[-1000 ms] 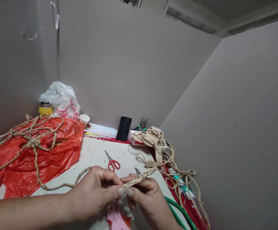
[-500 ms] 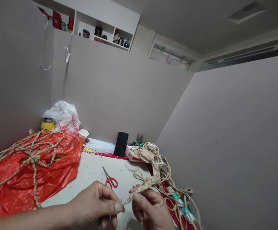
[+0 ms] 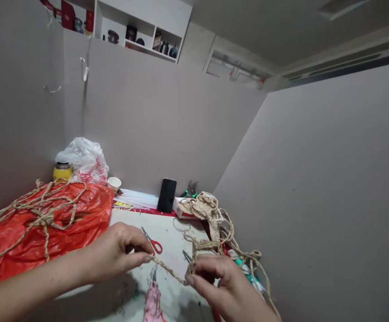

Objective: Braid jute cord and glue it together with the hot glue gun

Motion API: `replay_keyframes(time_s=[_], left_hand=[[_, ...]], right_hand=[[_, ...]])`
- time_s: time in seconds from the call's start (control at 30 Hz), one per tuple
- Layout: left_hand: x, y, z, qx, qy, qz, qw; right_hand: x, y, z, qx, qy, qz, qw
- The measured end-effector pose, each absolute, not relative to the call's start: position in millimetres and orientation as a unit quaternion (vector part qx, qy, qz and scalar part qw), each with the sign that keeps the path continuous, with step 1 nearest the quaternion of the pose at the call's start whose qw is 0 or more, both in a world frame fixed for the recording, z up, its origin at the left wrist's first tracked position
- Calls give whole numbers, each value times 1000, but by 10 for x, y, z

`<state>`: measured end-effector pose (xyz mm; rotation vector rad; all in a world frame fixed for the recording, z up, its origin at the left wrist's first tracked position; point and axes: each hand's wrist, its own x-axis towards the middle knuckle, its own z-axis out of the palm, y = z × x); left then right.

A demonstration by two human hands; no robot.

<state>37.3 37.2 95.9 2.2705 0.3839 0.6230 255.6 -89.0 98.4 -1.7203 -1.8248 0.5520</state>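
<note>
Between my hands a braided straw cord [image 3: 168, 269] hangs in a slight sag. My left hand [image 3: 123, 250] pinches one end of it between thumb and fingers. My right hand [image 3: 219, 279] is closed on the cord farther along, where it bends up and runs back to the heap of braid. A dark pointed tip [image 3: 187, 256] shows just behind my right fingers; what it belongs to is hidden. Below the cord, a pink glue gun [image 3: 152, 302] points its metal nozzle away from me. Red-handled scissors [image 3: 156, 246] lie beyond my left fingertips, partly covered.
Coiled and loose straw braid [image 3: 211, 210] spreads at the right. More braid lies on a red plastic bag [image 3: 93, 223] at the left. Along the back are a phone [image 3: 166, 195], a paper cup [image 3: 114, 184], a yellow jar [image 3: 62, 171], a white plastic bag [image 3: 87, 156] and green-handled pliers [image 3: 190, 190].
My hands have moved apart, stretching a length of cord between them. My left hand has risen to the left, uncovering the pink glue gun. The view has shifted slightly.
</note>
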Motion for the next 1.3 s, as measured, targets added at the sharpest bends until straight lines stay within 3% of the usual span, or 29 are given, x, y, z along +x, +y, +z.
replay_keyframes(time_s=[0.27,0.73,1.0,1.3], left_hand=[[362,290,899,944,56,199,257],[379,260,892,934,53,154,317],[375,347,976,870,142,173,439],[412,421,967,784,253,184,536]], right_hand=[[2473,-865,766,-582,-685,406,166],[2411,-856,810,-467,-651,581,144],[2458,-826,649,-461,-532,656,271],[2437,-718,559,-497,-513,594,371]])
